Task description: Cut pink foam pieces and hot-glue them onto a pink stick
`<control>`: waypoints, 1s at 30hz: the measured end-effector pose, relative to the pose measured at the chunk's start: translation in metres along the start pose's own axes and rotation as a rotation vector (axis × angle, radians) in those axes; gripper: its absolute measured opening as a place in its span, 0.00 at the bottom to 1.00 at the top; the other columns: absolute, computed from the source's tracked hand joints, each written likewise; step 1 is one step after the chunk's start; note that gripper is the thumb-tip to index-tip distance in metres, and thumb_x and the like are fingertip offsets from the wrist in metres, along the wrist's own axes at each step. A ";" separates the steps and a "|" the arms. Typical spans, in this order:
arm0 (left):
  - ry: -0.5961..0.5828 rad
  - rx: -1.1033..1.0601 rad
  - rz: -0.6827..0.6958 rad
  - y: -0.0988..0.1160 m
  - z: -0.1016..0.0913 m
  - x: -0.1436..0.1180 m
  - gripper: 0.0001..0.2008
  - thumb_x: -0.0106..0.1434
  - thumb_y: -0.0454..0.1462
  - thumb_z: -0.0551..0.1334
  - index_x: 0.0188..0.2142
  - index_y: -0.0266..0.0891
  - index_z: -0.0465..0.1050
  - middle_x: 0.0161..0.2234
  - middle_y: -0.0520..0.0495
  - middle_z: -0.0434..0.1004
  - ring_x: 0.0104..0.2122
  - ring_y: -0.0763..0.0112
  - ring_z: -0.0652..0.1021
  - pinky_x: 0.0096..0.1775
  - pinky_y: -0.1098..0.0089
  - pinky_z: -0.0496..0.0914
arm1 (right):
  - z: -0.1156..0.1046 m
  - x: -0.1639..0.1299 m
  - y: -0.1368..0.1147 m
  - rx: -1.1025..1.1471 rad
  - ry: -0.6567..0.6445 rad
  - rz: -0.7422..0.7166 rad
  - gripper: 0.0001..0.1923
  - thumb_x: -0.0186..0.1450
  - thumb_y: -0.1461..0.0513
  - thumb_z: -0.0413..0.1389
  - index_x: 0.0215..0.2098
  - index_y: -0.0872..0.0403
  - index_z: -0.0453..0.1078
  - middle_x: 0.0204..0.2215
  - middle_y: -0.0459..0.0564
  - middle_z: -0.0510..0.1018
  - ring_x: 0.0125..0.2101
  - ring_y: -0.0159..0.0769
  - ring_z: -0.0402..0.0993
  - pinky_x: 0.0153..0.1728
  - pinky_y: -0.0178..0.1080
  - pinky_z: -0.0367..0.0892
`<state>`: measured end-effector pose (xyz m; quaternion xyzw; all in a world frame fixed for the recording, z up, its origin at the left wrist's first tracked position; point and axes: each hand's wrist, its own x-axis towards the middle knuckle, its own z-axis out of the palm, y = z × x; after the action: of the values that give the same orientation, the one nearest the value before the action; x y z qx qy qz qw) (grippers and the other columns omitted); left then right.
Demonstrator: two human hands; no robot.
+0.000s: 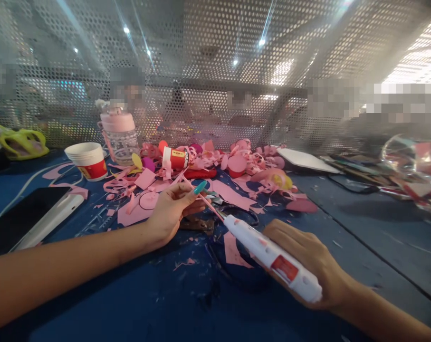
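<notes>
My left hand (172, 209) pinches a thin strip of pink paper (208, 202) between thumb and fingers, above the middle of the table. One long nail on it is turquoise. My right hand (304, 256) is wrapped round a white glue gun (251, 237) with a red label on its body. The gun's narrow tip points up and left, close to the strip's lower end; whether they touch I cannot tell. The grip is mostly hidden behind the gun's body. Under the gun lies a cut pink paper piece (236, 249).
A heap of pink paper scraps (236, 164) spreads along the back, with a tipped paper cup (175, 157) in it. Stacked cups (89, 161), a pink-lidded bottle (119, 137) and a phone (26, 209) stand or lie left. A white pad (308, 160) lies right, before perforated metal sheeting (208, 61).
</notes>
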<state>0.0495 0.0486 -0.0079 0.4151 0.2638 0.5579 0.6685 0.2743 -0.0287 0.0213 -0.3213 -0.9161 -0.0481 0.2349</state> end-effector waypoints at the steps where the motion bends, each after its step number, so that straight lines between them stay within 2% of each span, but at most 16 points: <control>1: 0.001 0.004 0.001 0.000 0.000 0.000 0.08 0.49 0.34 0.66 0.24 0.36 0.66 0.27 0.51 0.78 0.29 0.69 0.79 0.33 0.71 0.74 | -0.001 0.001 -0.001 -0.007 -0.003 -0.003 0.10 0.52 0.65 0.46 0.34 0.53 0.57 0.23 0.48 0.67 0.23 0.35 0.62 0.18 0.36 0.60; 9: 0.012 -0.006 0.000 0.001 0.002 -0.001 0.11 0.47 0.34 0.67 0.23 0.36 0.63 0.26 0.51 0.78 0.29 0.68 0.79 0.33 0.70 0.73 | 0.000 0.001 -0.002 0.043 -0.002 0.101 0.07 0.55 0.66 0.49 0.34 0.53 0.58 0.23 0.47 0.66 0.22 0.33 0.61 0.20 0.35 0.59; 15: -0.016 0.001 -0.002 0.001 0.002 -0.001 0.10 0.49 0.33 0.66 0.23 0.36 0.62 0.27 0.51 0.78 0.29 0.70 0.79 0.32 0.72 0.73 | 0.000 0.001 -0.002 0.034 -0.019 0.099 0.08 0.55 0.67 0.49 0.34 0.53 0.57 0.24 0.47 0.66 0.23 0.33 0.61 0.21 0.35 0.58; 30: 0.003 0.009 -0.015 0.002 0.004 -0.002 0.14 0.46 0.35 0.67 0.21 0.36 0.60 0.25 0.52 0.76 0.31 0.68 0.78 0.33 0.71 0.74 | -0.003 0.003 -0.004 0.062 -0.040 0.105 0.04 0.56 0.65 0.48 0.32 0.53 0.59 0.22 0.46 0.65 0.21 0.31 0.59 0.20 0.34 0.56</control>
<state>0.0516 0.0460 -0.0040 0.4152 0.2706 0.5523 0.6703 0.2709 -0.0311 0.0260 -0.3625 -0.9035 -0.0008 0.2287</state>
